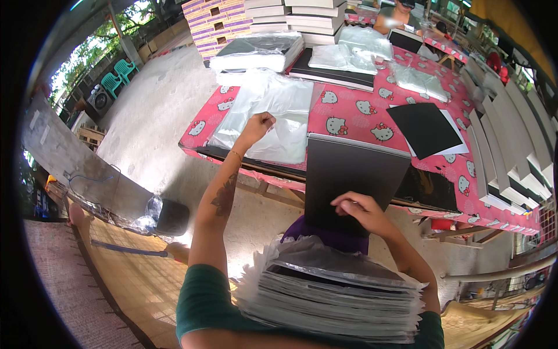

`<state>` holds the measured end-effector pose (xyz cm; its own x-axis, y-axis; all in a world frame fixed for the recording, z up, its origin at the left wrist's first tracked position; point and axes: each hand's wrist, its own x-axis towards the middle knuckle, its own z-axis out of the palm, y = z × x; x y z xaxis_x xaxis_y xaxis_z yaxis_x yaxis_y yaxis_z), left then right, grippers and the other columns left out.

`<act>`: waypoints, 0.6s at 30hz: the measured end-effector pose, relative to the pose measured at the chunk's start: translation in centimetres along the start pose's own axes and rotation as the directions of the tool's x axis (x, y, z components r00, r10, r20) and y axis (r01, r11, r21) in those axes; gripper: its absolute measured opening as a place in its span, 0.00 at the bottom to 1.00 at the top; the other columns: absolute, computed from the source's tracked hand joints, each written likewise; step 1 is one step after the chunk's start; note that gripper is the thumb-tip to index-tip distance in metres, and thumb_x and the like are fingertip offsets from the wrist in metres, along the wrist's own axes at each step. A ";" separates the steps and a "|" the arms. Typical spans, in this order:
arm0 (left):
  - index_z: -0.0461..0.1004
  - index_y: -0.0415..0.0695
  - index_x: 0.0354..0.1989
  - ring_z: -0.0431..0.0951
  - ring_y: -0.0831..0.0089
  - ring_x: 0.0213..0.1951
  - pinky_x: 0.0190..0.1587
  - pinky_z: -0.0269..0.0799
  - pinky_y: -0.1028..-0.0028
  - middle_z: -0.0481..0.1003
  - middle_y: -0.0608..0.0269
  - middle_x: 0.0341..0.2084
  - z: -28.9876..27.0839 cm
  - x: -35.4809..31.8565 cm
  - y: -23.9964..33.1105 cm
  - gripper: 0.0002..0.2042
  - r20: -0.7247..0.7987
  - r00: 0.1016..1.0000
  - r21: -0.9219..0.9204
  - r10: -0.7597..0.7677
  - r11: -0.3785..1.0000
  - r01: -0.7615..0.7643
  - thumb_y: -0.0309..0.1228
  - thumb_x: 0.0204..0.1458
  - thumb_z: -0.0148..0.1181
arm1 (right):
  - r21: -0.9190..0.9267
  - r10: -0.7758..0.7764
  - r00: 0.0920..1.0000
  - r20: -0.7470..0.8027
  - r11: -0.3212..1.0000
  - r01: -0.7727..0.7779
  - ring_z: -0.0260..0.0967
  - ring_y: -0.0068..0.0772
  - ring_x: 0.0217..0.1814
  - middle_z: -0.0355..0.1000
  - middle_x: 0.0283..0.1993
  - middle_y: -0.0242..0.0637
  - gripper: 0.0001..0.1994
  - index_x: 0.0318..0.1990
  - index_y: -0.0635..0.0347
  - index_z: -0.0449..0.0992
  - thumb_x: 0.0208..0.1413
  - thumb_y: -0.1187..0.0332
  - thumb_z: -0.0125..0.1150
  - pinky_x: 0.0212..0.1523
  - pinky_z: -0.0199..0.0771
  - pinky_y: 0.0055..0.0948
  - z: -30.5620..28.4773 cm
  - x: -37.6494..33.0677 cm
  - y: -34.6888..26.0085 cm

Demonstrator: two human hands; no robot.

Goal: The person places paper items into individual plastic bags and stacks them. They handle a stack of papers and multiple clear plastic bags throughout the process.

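My left hand (257, 128) reaches over a pile of clear plastic bags (290, 104) on the table's near left side. Its fingers are curled into a pinch; whether any film is between them I cannot make out. A flat black-covered book (351, 171) leans from the table edge toward my lap, a thin pale edge along its top. Just above its lower right part is my right hand (361, 210), fingers loosely bent and apart, with nothing seen in them. Close to my body rises a tall stack of black items in clear plastic wrapping (337, 296), with ruffled film edges.
A pink patterned cloth covers the table (349, 110). Black and white sheets (427, 131) lie at right, beside a row of thick books (503, 157). Wrapped books (258, 49) and more plastic bags (363, 43) lie at the back. Another person (398, 20) sits beyond.
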<state>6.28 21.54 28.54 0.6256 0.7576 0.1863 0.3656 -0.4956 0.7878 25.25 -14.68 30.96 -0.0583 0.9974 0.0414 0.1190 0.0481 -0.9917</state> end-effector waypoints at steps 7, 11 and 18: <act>0.76 0.39 0.40 0.71 0.81 0.33 0.36 0.66 0.81 0.74 0.70 0.28 2.3 -6.1 15.5 0.14 0.224 0.973 -0.473 0.048 0.878 0.065 0.39 0.59 0.52 | 0.591 0.000 0.997 -0.083 0.805 0.050 0.65 0.25 0.54 0.68 0.52 0.34 0.20 0.56 0.63 0.63 0.61 0.63 0.52 0.55 0.64 0.35 3.0 7.9 0.1; 0.74 0.38 0.44 0.72 0.59 0.39 0.40 0.69 0.67 0.69 0.51 0.38 5.8 -14.0 20.5 0.15 -0.535 0.771 0.085 0.346 0.930 -0.359 0.32 0.49 0.61 | 0.705 -0.025 0.962 -0.272 0.675 0.217 0.68 0.23 0.50 0.70 0.47 0.34 0.15 0.49 0.64 0.70 0.60 0.64 0.55 0.36 0.73 0.26 4.4 8.5 -3.1; 0.74 0.34 0.33 0.70 0.73 0.22 0.27 0.65 0.76 0.73 0.58 0.22 8.8 -15.5 19.2 0.06 -0.398 0.893 -0.341 0.208 0.870 -0.355 0.26 0.53 0.60 | 0.738 -0.047 0.919 -0.391 0.582 0.343 0.71 0.26 0.46 0.73 0.44 0.35 0.10 0.46 0.63 0.71 0.61 0.67 0.53 0.51 0.70 0.32 3.0 5.2 -4.1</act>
<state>9.63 -3.45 35.58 0.3606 0.7428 0.5641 -0.1389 -0.5553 0.8200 21.51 -9.86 34.90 0.3281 0.9353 0.1323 -0.6818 0.3314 -0.6521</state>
